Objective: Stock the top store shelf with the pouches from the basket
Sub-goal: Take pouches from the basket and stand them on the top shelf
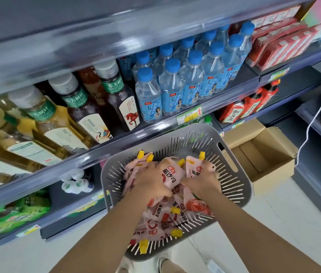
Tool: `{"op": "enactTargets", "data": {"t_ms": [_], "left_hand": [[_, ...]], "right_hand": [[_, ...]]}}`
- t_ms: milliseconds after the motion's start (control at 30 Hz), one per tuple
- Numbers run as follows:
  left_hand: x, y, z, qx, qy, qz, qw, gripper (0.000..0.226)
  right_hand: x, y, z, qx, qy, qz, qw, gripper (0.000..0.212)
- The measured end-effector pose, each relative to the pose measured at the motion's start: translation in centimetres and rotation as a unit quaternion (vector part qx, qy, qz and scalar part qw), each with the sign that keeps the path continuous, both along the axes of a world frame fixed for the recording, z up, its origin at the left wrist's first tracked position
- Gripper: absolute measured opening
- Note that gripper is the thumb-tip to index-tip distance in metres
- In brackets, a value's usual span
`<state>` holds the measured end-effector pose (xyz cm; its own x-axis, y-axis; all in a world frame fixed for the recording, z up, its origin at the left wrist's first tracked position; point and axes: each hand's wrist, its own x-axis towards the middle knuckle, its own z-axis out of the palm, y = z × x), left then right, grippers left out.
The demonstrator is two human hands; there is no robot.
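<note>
A grey slotted basket (232, 186) stands on the floor below me, holding several pink pouches (161, 215) with yellow caps. Both my hands are inside it. My left hand (149, 180) grips a bunch of pouches (170, 172) at the basket's middle. My right hand (202, 181) grips another pouch (195, 166) just to the right. The top shelf's grey front edge (96, 34) runs blurred across the top of the view; what is on it is hidden.
Below the top shelf stand tea bottles (88, 107) and blue-capped water bottles (191, 75). Red cartons (278, 42) lie at the right. An open cardboard box (262, 150) sits on the floor right of the basket. A white cable (311, 123) hangs nearby.
</note>
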<state>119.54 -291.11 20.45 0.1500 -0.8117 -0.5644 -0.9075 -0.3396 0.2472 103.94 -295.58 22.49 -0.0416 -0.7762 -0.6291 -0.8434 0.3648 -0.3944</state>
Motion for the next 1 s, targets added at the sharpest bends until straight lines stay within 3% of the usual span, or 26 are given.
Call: {"op": "enactTargets", "data": {"t_ms": [200,367,500,600,800,1000], "left_hand": [[2.5,3.0,3.4,-0.08,0.063,0.098,0.99,0.113],[4.7,6.8,8.6,-0.179,0.059,0.105,0.977,0.113],[7.4,12.2,13.4,-0.249,0.042,0.104,0.962,0.108],[10.3,18.3,16.1,-0.289,0.038,0.153,0.944,0.105],[18.0,31.9,20.0,-0.364,0.004,0.292,0.885,0.102],[25.6,41.3,25.3,-0.475,-0.025,0.392,0.787,0.098]], "right_hand": [[-0.6,0.4,3.0,-0.064,0.013,-0.016,0.998,0.091],[1.8,3.3,7.0,-0.128,-0.003,-0.018,0.992,0.096],[5.4,8.1,10.8,-0.183,-0.019,0.031,0.982,0.105],[8.4,12.8,13.5,-0.227,-0.037,0.085,0.97,0.099],[16.5,21.9,18.8,-0.338,-0.107,0.196,0.914,0.098],[26.0,29.2,24.5,-0.39,-0.271,0.265,0.839,0.096]]}}
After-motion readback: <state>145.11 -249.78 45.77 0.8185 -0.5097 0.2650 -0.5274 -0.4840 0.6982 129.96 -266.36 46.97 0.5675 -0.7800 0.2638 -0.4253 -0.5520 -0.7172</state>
